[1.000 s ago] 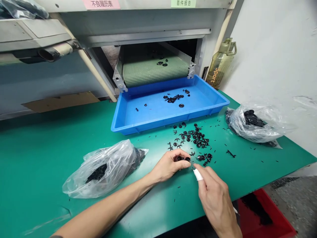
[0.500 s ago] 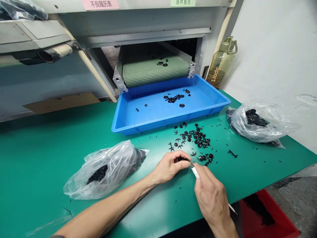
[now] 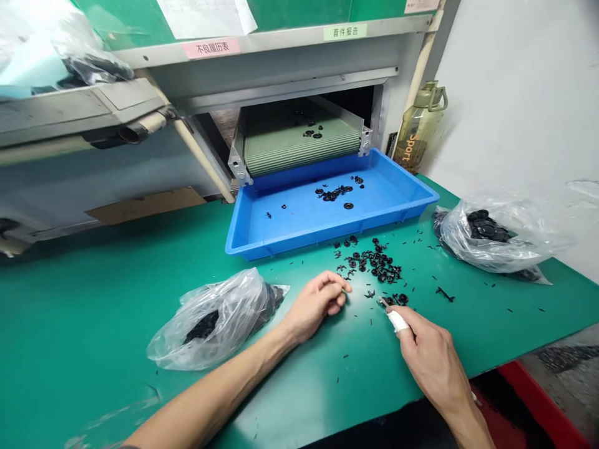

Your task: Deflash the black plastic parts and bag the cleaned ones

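My left hand (image 3: 319,304) is just above the green table, left of the loose black parts. Its fingers are curled in with the index finger reaching forward; whatever they hold, if anything, is hidden. My right hand (image 3: 428,349) is closed around a slim tool (image 3: 383,302) with a thin metal tip, and white material shows by the thumb. The tip is beside a few small black plastic parts (image 3: 397,299) at the near end of the pile. More round and branched black parts (image 3: 377,262) lie scattered between my hands and the tray.
A blue tray (image 3: 299,244) holding black parts stands below a green conveyor belt (image 3: 299,149). Clear plastic bags of black parts lie at left (image 3: 234,312) and right (image 3: 496,240). A bottle (image 3: 418,128) stands by the wall. A red bin (image 3: 538,399) is below the table's right edge.
My hands have come apart: the right has moved right with the tool, and the black part between the left fingers no longer shows. The view has tilted up slightly.
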The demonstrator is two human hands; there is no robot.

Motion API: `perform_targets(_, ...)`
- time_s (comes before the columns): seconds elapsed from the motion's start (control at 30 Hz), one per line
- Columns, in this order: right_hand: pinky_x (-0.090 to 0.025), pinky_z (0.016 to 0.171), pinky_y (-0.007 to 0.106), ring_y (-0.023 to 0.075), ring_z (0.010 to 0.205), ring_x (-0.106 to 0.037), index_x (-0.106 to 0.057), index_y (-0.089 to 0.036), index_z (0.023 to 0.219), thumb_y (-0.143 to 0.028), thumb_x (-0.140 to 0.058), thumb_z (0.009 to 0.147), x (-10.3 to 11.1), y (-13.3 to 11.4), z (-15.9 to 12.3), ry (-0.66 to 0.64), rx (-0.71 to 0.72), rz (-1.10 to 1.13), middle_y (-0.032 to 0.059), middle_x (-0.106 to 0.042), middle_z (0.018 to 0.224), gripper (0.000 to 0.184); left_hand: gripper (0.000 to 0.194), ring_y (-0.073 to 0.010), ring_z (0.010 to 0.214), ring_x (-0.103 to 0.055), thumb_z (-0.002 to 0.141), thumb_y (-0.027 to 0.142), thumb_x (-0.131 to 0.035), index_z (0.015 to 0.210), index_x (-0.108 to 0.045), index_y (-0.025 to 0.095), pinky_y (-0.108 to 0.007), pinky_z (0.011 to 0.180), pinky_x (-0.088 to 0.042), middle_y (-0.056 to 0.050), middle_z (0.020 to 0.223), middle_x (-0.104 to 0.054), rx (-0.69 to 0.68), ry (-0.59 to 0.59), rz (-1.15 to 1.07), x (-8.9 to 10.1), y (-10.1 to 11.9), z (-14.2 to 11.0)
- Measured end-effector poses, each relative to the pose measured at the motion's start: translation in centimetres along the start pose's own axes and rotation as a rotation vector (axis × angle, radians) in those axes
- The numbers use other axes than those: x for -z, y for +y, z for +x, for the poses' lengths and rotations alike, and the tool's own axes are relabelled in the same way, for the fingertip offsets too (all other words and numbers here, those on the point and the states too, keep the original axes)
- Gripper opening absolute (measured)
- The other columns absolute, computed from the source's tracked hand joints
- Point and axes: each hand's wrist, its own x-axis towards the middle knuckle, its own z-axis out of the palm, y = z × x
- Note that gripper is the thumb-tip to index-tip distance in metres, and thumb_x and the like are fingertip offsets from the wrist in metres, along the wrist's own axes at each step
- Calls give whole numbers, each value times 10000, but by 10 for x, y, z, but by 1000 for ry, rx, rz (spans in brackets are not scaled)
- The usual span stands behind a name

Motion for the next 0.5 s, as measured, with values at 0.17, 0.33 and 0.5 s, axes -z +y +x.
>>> perform_targets(0.17,-480,618,261,194,795,-685,-666,-251,1040,-204,-407,885,-3,-1,-3,25,13,-39,22,-732,984,305,329,-80,549,-372,840,469,-547,727,-456,173,-201,466,-198,-5,731,-510,12,157,58,16,15,13)
perform_targets(0.33,-480,627,272,200,804,-684,-667,-250,1039,-214,-412,900,-3,-3,-4,31,8,-52,17,-730,997,292,205,-163,706,-504,916,378,-490,933,-609,211,-271,648,-357,-9,751,-568,-250,149,1031,26,16,27)
perform_targets(0.5,-485,645,272,201,830,-684,-671,-236,1052,-222,-416,909,-4,-3,-5,45,3,-50,28,-726,1029,293,287,-223,836,-547,962,360,-412,1072,-631,211,-306,684,-394,-70,919,-579,-297,-32,1450,27,14,33)
